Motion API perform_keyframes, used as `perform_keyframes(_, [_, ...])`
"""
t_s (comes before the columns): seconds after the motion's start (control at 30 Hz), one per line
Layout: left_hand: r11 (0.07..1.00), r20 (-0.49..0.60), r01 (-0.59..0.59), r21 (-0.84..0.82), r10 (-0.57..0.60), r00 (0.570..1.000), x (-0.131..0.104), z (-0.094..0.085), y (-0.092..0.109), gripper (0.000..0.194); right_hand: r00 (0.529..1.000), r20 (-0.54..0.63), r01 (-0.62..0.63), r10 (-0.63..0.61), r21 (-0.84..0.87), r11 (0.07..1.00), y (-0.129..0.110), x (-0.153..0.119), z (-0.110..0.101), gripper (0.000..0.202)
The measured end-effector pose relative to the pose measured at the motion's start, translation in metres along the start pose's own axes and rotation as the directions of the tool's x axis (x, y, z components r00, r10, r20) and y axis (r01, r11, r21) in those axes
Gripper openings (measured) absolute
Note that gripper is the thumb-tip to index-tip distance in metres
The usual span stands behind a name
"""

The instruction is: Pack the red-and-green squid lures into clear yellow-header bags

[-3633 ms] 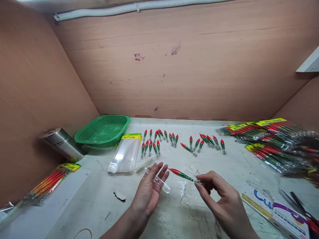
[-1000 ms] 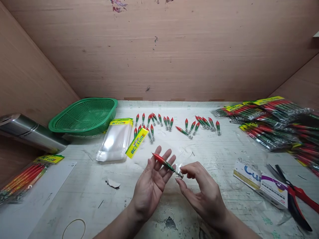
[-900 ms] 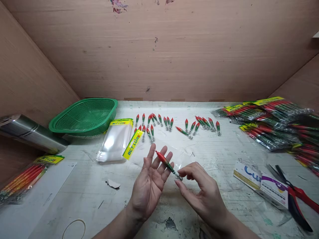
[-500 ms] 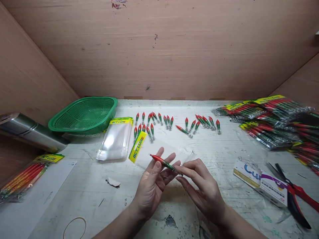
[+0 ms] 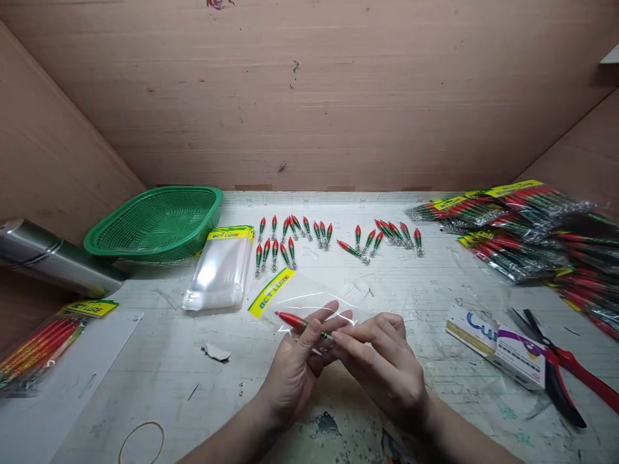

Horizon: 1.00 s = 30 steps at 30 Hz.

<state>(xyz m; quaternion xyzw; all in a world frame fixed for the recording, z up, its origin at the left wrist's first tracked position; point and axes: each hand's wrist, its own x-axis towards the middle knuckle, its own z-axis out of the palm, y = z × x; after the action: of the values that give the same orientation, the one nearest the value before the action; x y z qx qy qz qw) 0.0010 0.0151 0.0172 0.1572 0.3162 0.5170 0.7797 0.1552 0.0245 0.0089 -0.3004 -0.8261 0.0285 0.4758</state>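
A red and green lure [image 5: 292, 319] lies across the fingers of my left hand [image 5: 296, 364], its red tip pointing up and left, with the thumb pressed on it. The fingertips of my right hand [image 5: 387, 364] pinch the lure's lower end, which they partly hide. Around and behind my left fingers is a clear bag with a yellow BCT LURE header [image 5: 271, 293]. Beyond the bag, several loose lures [image 5: 291, 250] are laid out in groups. To the left sits a stack of clear bags [image 5: 217, 270] with yellow headers.
At the left are a green basket [image 5: 159, 222], a metal flask [image 5: 62, 258] and packed orange-red lures [image 5: 43, 348]. Packed lures [image 5: 517, 248] are heaped at the right, above a small box [image 5: 520, 354] and red-handled pliers [image 5: 563, 367]. A rubber band [image 5: 162, 428] lies at front left.
The lure has moved slightly left and down in my left hand. My right fingers have closed in on its lower end. The camera view has shifted slightly.
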Motion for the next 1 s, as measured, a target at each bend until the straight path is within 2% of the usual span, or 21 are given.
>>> perform_keyframes(0.1, [0.999, 0.001, 0.039, -0.013, -0.039, 0.999, -0.001, -0.001, 0.001, 0.047, 0.999, 0.009, 0.049, -0.049, -0.022, 0.999, -0.001, -0.004, 0.003, 0.024])
perform_keyframes(0.2, [0.996, -0.05, 0.089, -0.006, -0.089, 0.995, 0.0, -0.002, 0.0, 0.044, 0.994, 0.041, 0.106, -0.102, -0.09, 0.99, -0.006, -0.003, 0.002, 0.023])
perform_keyframes(0.3, [0.992, -0.097, 0.12, -0.032, -0.123, 0.988, 0.002, -0.005, 0.0, 0.044, 0.984, 0.136, 0.128, -0.113, -0.112, 0.985, -0.013, 0.008, -0.007, 0.022])
perform_keyframes(0.37, [0.992, -0.112, 0.114, -0.054, -0.119, 0.987, 0.003, -0.006, 0.001, 0.043, 0.979, 0.187, 0.086, -0.084, -0.002, 0.996, -0.007, 0.019, -0.022, 0.02])
perform_keyframes(0.4, [0.993, -0.114, 0.104, -0.061, -0.11, 0.987, 0.003, -0.007, 0.003, 0.042, 0.982, 0.19, 0.017, -0.023, 0.036, 0.999, 0.001, 0.025, -0.031, 0.018])
perform_keyframes(0.43, [0.993, -0.114, 0.092, -0.067, -0.099, 0.989, 0.004, -0.007, 0.004, 0.041, 0.975, 0.194, -0.113, 0.11, 0.005, 0.994, 0.015, 0.031, -0.041, 0.017])
perform_keyframes(0.47, [0.994, -0.111, 0.079, -0.073, -0.087, 0.99, 0.004, -0.006, 0.005, 0.041, 0.948, 0.166, -0.264, 0.272, -0.065, 0.962, 0.033, 0.036, -0.051, 0.017])
perform_keyframes(0.5, [0.995, -0.105, 0.07, -0.076, -0.078, 0.991, 0.003, -0.006, 0.006, 0.042, 0.852, 0.117, -0.469, 0.51, -0.263, 0.843, 0.055, 0.04, -0.059, 0.016])
perform_keyframes(0.53, [0.995, -0.099, 0.065, -0.077, -0.073, 0.992, 0.003, -0.005, 0.007, 0.043, 0.657, 0.043, -0.641, 0.753, -0.495, 0.587, 0.079, 0.042, -0.066, 0.015])
perform_keyframes(0.57, [0.995, -0.096, 0.062, -0.075, -0.069, 0.993, 0.002, -0.003, 0.007, 0.046, 0.561, -0.027, -0.686, 0.827, -0.575, 0.447, 0.104, 0.043, -0.071, 0.014])
perform_keyframes(0.63, [0.995, -0.102, 0.069, -0.068, -0.076, 0.992, 0.0, 0.0, 0.007, 0.051, 0.457, -0.112, -0.706, 0.882, -0.648, 0.284, 0.148, 0.041, -0.074, 0.014])
perform_keyframes(0.7, [0.996, -0.118, 0.072, -0.056, -0.078, 0.99, -0.001, 0.004, 0.006, 0.054, 0.413, -0.164, -0.699, 0.896, -0.687, 0.197, 0.177, 0.035, -0.072, 0.016])
perform_keyframes(0.77, [0.997, -0.141, 0.065, -0.045, -0.071, 0.987, -0.002, 0.008, 0.006, 0.054, 0.401, -0.197, -0.686, 0.895, -0.711, 0.151, 0.192, 0.029, -0.069, 0.016])
perform_keyframes(0.87, [0.997, -0.159, 0.06, -0.045, -0.066, 0.985, -0.002, 0.012, 0.007, 0.051, 0.414, -0.208, -0.666, 0.886, -0.732, 0.14, 0.196, 0.022, -0.074, 0.016])
perform_keyframes(1.0, [0.996, -0.143, 0.067, -0.057, -0.075, 0.987, 0.0, 0.009, 0.008, 0.049, 0.438, -0.206, -0.637, 0.875, -0.757, 0.141, 0.192, 0.013, -0.098, 0.015])
